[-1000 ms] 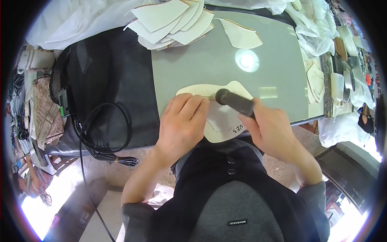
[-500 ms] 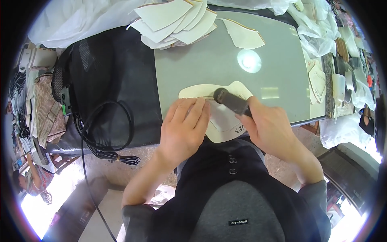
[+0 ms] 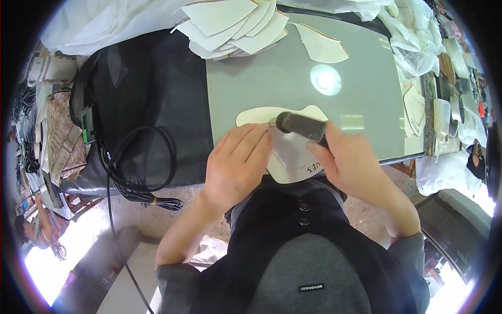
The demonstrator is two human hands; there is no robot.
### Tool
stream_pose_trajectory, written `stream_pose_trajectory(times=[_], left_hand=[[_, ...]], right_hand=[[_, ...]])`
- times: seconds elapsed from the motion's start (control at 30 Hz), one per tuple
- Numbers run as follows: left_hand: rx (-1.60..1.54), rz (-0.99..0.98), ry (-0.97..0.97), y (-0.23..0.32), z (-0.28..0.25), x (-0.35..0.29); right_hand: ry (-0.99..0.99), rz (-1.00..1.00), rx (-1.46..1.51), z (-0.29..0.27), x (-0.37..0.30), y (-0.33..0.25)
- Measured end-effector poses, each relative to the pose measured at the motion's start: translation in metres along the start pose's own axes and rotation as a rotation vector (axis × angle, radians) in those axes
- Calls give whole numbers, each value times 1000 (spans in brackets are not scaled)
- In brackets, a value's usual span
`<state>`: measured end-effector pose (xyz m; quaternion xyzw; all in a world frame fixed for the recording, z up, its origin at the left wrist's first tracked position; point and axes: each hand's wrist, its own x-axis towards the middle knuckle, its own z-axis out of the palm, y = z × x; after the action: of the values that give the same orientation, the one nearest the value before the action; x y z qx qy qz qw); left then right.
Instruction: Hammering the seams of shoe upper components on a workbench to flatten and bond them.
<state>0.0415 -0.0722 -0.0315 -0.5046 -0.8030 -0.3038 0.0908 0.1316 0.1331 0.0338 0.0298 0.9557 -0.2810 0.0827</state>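
Note:
A cream, curved flat cut piece (image 3: 293,149) lies on the grey glossy table top (image 3: 272,83) near its front edge. My left hand (image 3: 238,162) presses flat on its left part, fingers together and pointing up. My right hand (image 3: 348,159) grips a thick black cylindrical tool (image 3: 299,125), whose tip rests on the piece just above my left fingertips. Some handwriting marks the piece's lower edge.
A fanned stack of similar cream pieces (image 3: 238,23) sits at the table's far edge, with one single piece (image 3: 321,47) beside it. A black mat with a coiled black cable (image 3: 138,162) lies to the left. More cut pieces (image 3: 415,107) and white bags crowd the right.
The black tool's tip has slid leftward along the cream piece, and my left hand has shifted slightly with it.

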Motion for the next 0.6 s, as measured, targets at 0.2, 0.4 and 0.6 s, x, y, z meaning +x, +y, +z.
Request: stream_pose_trajectory(times=[0.2,0.4,0.6], left_hand=[[-74,-78,-22,-1,-2,13],[73,31,-10,-3,2,8],[9,4,41,-3,3,7]], right_hand=[[38,-14,-5,0,4,2],[-18,12,-35,2,0,6],[-11,-29,-65,-1,4,3]])
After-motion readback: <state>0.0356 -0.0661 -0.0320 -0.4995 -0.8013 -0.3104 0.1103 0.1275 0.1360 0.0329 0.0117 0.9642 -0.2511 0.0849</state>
